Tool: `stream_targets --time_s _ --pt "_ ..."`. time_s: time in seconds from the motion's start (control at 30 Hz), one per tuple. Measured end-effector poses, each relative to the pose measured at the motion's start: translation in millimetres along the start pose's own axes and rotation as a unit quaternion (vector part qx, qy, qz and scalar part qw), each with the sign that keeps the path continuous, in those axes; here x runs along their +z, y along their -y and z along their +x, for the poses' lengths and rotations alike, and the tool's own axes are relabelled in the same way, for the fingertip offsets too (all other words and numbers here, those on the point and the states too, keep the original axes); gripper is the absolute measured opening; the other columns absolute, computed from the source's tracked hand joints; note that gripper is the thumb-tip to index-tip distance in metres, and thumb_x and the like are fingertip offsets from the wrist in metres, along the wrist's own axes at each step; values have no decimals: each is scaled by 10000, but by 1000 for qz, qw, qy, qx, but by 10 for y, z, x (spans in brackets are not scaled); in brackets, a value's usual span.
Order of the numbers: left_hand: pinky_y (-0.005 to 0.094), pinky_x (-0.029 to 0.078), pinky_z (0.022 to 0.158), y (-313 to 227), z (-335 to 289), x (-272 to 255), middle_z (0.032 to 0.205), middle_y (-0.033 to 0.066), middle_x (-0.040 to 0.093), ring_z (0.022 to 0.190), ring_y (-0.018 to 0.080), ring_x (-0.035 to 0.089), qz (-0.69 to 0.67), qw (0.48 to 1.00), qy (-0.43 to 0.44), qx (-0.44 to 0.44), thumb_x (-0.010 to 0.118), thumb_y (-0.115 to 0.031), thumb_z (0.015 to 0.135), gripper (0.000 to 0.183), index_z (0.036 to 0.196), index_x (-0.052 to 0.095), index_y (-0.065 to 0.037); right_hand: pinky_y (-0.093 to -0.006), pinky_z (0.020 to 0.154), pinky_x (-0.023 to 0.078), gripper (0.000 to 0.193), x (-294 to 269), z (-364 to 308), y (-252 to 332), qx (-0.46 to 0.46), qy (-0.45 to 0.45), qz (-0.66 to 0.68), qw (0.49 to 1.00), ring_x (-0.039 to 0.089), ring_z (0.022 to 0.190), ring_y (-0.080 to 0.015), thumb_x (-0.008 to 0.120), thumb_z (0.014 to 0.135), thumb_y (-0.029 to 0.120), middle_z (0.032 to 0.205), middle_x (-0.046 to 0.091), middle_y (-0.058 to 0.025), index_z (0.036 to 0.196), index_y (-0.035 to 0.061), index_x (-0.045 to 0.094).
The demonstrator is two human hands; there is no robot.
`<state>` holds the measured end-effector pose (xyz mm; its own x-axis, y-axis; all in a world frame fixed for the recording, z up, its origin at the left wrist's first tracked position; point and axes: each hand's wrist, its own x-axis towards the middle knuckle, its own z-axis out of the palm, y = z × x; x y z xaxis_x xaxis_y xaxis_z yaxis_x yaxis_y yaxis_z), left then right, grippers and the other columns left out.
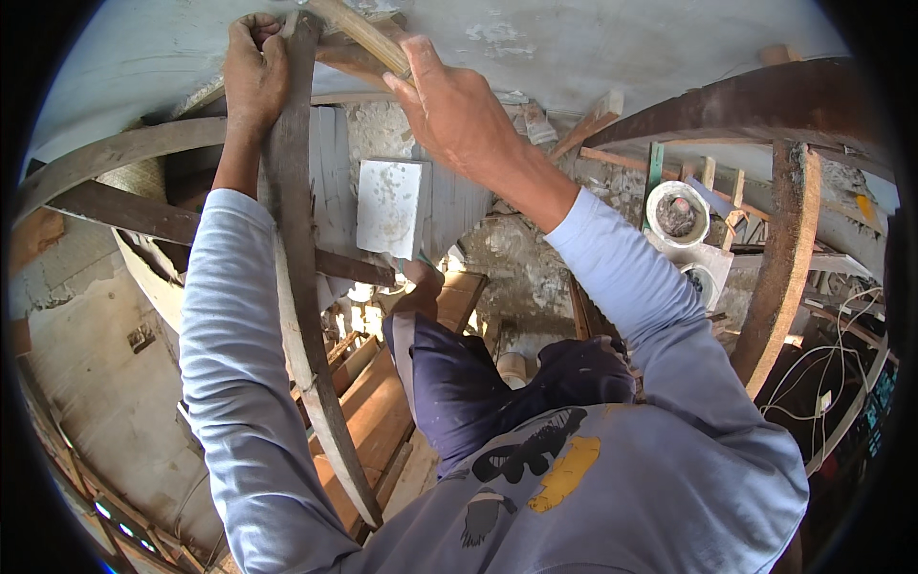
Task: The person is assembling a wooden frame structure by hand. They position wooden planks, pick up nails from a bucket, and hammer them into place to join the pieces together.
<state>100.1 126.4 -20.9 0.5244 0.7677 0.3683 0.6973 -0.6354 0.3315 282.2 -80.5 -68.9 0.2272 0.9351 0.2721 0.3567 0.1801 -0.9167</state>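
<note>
While right hand [459, 110] clasps one wooden handle [361, 34] | left hand [256, 77] curls beside one timber [289, 163], pinching unclear | two tubs [653, 212]

A long, weathered grey-brown wooden beam [288, 182] is stretching slightly aslant; near its upper end, a slim, light-brown wooden tool handle [361, 33] is pointing obliquely, its far end lying beyond view.
</note>
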Motion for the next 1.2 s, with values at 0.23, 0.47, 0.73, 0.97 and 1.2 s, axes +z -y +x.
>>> stream_targets --time_s 0.23,0.47,0.73,0.97,1.2 --pt "419 521 996 -62 -28 -15 1150 202 704 1073 325 699 5 1000 4 -22 547 -162 987 308 1238 570 14 -481 543 518 280 -75 -57 316 -111 -118 17 987 689 639 -383 585 1066 158 735 650 -223 1259 -26 501" --pt "428 519 980 -57 -11 -2 1135 213 702 1063 342 693 -17 1000 9 -22 543 -173 989 318 1249 563 9 -496 559 524 350 108 -87 -156 82 66 -42 993 686 665 -400 631 1029 89 807 665 -219 1307 -9 442" --pt "444 509 977 -15 -5 14 1150 234 685 1095 371 677 5 1000 6 -2 534 -190 992 341 1273 553 2 -467 540 514 284 131 -14 273 -234 -226 45 945 668 617 -380 591 1058 121 742 641 -215 1278 -40 510" --pt "429 523 952 34 -31 27 1094 220 691 1022 348 686 -2 1000 -18 14 568 -155 968 296 1195 567 35 -475 524 515 336 15 -150 42 -40 -29 -25 998 674 616 -380 643 1022 95 766 660 -211 1297 -2 475" --pt "434 524 945 27 9 45 1070 220 682 993 342 679 -24 1000 2 -9 558 -142 966 281 1182 560 39 -359 492 421 368 152 -83 -212 30 -25 25 999 491 485 -195 564 1101 254 670 568 -132 1273 -69 526"
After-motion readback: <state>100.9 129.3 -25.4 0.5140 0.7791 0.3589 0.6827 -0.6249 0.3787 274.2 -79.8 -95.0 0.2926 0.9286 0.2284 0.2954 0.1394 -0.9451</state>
